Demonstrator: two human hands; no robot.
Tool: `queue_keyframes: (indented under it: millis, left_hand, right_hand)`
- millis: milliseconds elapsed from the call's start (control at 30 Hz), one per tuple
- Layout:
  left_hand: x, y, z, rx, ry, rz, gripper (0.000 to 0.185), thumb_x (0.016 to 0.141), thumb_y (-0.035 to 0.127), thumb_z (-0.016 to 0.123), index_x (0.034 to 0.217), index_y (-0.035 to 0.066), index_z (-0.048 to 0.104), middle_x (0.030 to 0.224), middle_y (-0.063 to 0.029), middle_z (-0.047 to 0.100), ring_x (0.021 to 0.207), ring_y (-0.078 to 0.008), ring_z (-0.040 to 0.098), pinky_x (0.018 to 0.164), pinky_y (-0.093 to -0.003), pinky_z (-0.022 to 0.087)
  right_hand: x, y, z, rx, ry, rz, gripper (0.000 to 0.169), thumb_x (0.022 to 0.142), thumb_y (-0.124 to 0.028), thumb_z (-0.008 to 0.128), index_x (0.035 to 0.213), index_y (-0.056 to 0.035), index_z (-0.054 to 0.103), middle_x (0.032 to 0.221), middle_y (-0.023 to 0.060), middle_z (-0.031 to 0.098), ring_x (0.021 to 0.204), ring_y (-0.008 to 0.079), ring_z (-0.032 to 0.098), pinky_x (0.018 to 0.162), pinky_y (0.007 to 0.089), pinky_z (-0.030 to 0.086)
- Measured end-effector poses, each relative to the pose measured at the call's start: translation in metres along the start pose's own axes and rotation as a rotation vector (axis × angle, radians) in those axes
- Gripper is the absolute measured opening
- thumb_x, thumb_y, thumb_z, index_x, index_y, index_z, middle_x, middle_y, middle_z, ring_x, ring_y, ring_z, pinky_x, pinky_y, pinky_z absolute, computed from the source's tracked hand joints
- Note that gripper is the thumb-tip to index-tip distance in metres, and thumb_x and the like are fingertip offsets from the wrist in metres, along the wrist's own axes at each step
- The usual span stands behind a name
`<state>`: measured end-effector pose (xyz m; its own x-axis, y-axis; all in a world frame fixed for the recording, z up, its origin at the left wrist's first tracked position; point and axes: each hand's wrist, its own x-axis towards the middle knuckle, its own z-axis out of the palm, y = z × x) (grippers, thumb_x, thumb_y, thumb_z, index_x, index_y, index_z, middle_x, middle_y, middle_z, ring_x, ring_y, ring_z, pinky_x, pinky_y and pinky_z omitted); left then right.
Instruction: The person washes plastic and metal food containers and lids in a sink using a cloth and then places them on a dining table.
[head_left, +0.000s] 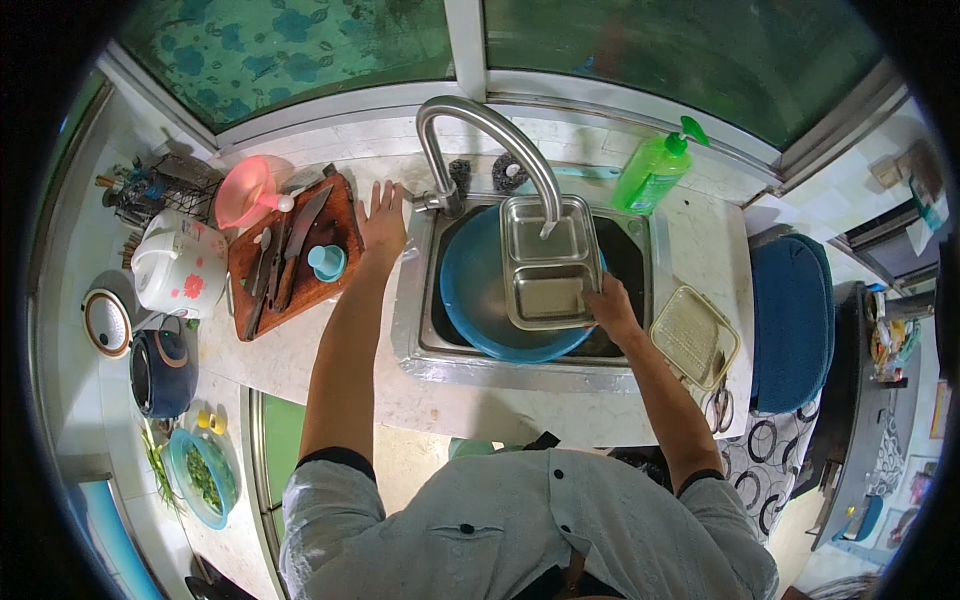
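A stainless steel divided tray (551, 257) is held by its right edge in my right hand (613, 307). It sits under the spout of a curved steel faucet (487, 109), above a blue plastic basin (474, 300). That basin stands inside the steel sink (637, 247) and the tray hides part of it. My left hand (384, 225) is spread with its fingers apart, left of the faucet's base and beside the wooden cutting board (349, 217). It holds nothing. A cleaver (304, 232), other utensils and a light blue cup (327, 262) lie on the board.
A green soap pump bottle (651, 176) and two dark scrubbers stand behind the sink. To the right are a cream drain tray (694, 337) and scissors (722, 409). At left are a pink strainer (244, 191), a white rice cooker (180, 262) and a bowl of chopped greens (202, 480).
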<state>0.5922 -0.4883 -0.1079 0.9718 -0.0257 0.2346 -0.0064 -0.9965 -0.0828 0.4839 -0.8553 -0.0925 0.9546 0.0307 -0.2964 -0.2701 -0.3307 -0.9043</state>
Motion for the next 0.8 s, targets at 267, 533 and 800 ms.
queue_keyframes:
  millis: [267,533,800]
  left_hand:
    - [-0.092,0.141,-0.038,-2.17,-0.668,-0.318,0.068,0.079,0.024,0.054,0.135,0.015,0.016,0.118,-0.0085,0.043,0.097,-0.0186,0.05,0.075,-0.0272,0.044]
    - [-0.114,0.166,-0.041,-2.035,-0.617,-0.516,0.072,0.06,0.0,0.049,0.128,0.011,0.029,0.098,-0.0073,0.05,0.08,-0.0179,0.05,0.068,-0.0261,0.043]
    - [-0.103,0.138,-0.046,-2.098,-0.538,-0.499,0.085,0.063,0.002,0.048,0.137,0.021,0.013,0.101,-0.0068,0.05,0.076,-0.0145,0.053,0.059,-0.0241,0.044]
  right_hand:
    - [0.012,0.034,0.024,0.059,0.035,-0.178,0.032,0.076,-0.012,0.052,0.105,0.0029,0.048,0.087,0.0206,0.058,0.068,0.0329,0.06,0.055,0.0381,0.051]
    - [0.03,-0.031,0.051,-0.781,0.331,-0.651,0.031,0.083,-0.021,0.046,0.11,-0.0059,0.048,0.114,0.0188,0.047,0.089,0.0373,0.054,0.072,0.0437,0.046]
    - [0.055,-0.026,0.056,-0.509,-0.293,-0.551,0.042,0.082,-0.041,0.048,0.11,-0.0105,0.052,0.097,0.0143,0.058,0.088,0.0304,0.056,0.077,0.038,0.044]
